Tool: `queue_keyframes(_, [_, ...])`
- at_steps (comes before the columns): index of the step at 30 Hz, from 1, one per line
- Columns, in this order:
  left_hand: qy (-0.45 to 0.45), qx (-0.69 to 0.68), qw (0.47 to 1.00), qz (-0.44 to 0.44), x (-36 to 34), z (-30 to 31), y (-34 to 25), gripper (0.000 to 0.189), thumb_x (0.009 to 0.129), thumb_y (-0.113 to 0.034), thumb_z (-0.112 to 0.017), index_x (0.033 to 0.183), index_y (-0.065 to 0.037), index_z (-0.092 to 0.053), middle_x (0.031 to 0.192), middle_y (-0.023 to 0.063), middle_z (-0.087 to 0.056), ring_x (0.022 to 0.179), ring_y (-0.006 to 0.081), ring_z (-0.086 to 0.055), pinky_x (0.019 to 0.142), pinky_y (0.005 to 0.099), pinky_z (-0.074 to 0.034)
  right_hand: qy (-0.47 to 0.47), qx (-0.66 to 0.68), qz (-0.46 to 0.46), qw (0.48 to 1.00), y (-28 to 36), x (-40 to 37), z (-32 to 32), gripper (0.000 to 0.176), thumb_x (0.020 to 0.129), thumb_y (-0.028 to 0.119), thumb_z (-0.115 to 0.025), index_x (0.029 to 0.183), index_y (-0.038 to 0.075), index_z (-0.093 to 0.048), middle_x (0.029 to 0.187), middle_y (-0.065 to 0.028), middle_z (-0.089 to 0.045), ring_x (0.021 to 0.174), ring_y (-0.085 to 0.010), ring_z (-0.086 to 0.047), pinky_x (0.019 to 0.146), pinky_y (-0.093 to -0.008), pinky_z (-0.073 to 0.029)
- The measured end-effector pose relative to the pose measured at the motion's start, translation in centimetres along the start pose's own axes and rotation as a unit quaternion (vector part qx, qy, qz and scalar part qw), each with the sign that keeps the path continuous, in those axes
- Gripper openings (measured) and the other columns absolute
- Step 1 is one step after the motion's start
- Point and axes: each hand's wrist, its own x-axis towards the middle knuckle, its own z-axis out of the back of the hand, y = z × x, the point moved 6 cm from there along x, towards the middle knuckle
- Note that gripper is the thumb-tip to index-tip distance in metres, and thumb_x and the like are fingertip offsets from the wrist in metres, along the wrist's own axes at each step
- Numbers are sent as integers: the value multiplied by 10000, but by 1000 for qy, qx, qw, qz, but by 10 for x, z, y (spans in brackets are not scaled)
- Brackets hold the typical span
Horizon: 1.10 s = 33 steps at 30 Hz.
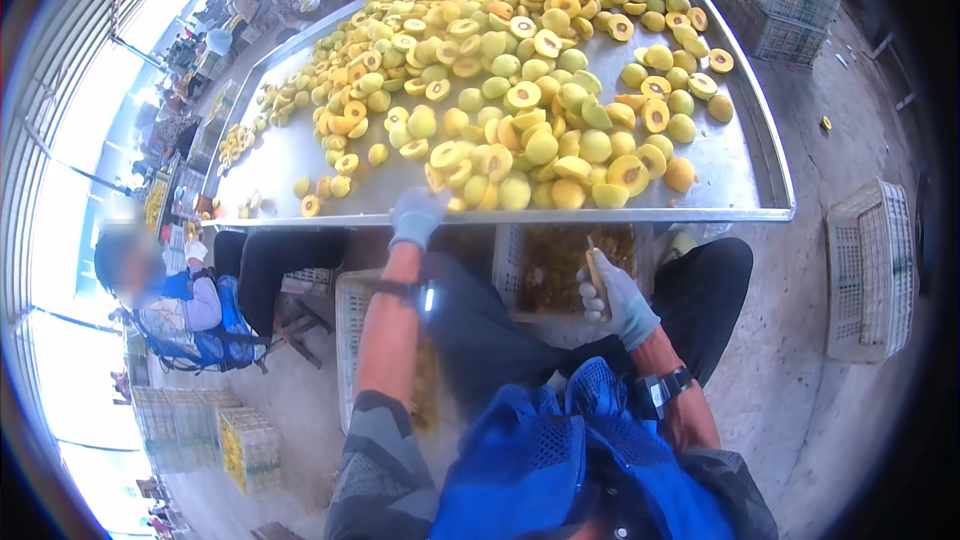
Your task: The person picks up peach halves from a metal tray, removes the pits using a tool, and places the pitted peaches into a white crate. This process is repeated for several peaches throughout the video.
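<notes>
My left hand (420,217), in a pale grey glove, is at the front rim of a metal tray (720,202), right by the nearest halved peaches (516,192). Its fingers are blurred and partly hidden against the fruit, so I cannot tell what they hold. Below the rim, my right hand (622,302), also gloved, is closed around a small wooden-handled knife (596,270) whose short metal tip points up. Yellow peach halves are heaped over the tray, many with brown pits or pit hollows showing.
Under the tray stands a crate (508,270) with brownish contents; another crate (350,330) is beside my left leg. An upright crate (868,270) and stacked crates (770,0) are to the right. A co-worker (190,305) sits at the left.
</notes>
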Motion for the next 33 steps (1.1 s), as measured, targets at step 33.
queue_keyframes(33, [196, -846, 495, -9, -210, 16, -177, 545, 1105, -472, -343, 1365, -25, -514, 1284, 204, -620, 1139, 340, -643, 972, 477, -560, -83, -450, 301, 837, 43, -83, -89, 359, 1052, 319, -575, 1120, -18, -676, 828, -202, -708, 753, -264, -713, 673, -390, -527])
